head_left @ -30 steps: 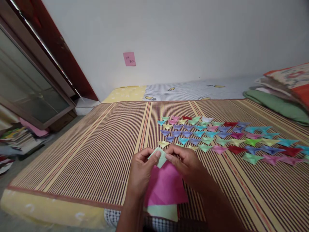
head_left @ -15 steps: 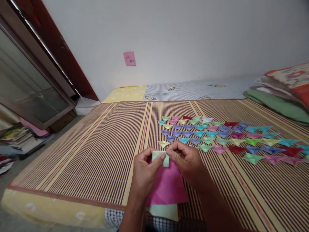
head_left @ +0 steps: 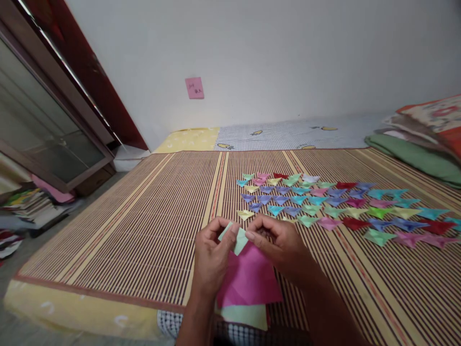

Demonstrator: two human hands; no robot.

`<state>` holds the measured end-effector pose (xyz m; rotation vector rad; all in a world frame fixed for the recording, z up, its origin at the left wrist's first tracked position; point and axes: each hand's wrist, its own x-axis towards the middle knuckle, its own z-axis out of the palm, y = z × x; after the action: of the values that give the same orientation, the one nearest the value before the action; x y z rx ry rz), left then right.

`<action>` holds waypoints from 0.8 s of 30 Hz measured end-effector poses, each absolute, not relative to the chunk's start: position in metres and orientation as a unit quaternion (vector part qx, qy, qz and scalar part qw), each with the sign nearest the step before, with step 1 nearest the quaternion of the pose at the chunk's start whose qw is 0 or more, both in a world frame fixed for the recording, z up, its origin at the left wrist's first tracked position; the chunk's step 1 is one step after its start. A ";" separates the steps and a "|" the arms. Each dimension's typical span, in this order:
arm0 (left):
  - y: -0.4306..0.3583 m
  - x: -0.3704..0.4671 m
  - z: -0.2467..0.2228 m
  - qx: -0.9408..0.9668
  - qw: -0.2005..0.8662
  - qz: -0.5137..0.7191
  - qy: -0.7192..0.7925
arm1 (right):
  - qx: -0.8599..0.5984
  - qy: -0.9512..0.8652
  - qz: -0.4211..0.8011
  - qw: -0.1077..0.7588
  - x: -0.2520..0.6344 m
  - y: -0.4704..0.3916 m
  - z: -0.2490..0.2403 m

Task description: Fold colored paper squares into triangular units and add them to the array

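Note:
Between my two hands is a small pale green folded paper [head_left: 240,243], tilted with one corner toward me. My left hand [head_left: 213,253] pinches its left side, thumb on top. My right hand [head_left: 279,242] has thumb and fingers pressed together at the paper's right corner. Beneath them lies a magenta paper sheet [head_left: 248,283], with a light green sheet [head_left: 247,315] showing under its near edge. Several rows of small folded paper shapes [head_left: 309,209] in many colours stand on the striped mat just beyond my right hand.
The striped bamboo mat [head_left: 144,226] covers a bed against a white wall. A pink note [head_left: 194,88] is stuck on the wall. Folded green bedding [head_left: 410,156] and a patterned pillow [head_left: 435,115] lie at far right. Stacked books [head_left: 27,206] are at left below a glass-panelled cabinet door [head_left: 54,120].
The pale green paper has been turned from square-on to a diagonal tilt. My left hand has shifted slightly left; both hands still hold the paper.

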<state>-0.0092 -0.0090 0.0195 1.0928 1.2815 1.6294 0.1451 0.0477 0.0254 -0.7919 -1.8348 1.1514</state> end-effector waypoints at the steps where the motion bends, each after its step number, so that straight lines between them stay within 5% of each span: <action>1: -0.009 -0.010 0.020 0.427 0.395 0.638 0.504 | -0.313 -0.726 0.465 0.399 0.145 0.048 0.026; 10: -0.004 -0.002 0.023 0.328 0.497 0.673 0.439 | -0.336 -0.617 0.520 0.485 0.138 0.049 0.018; 17: -0.003 0.006 0.017 0.330 0.413 0.718 0.453 | -0.302 -0.574 0.572 0.502 0.124 0.047 0.009; 24: -0.003 0.001 0.018 0.309 0.449 0.725 0.421 | -0.293 -0.602 0.559 0.489 0.128 0.050 0.007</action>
<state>0.0006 -0.0025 0.0180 0.7641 1.0418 1.7940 0.1281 0.0503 0.0075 -0.7130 -1.4628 1.3596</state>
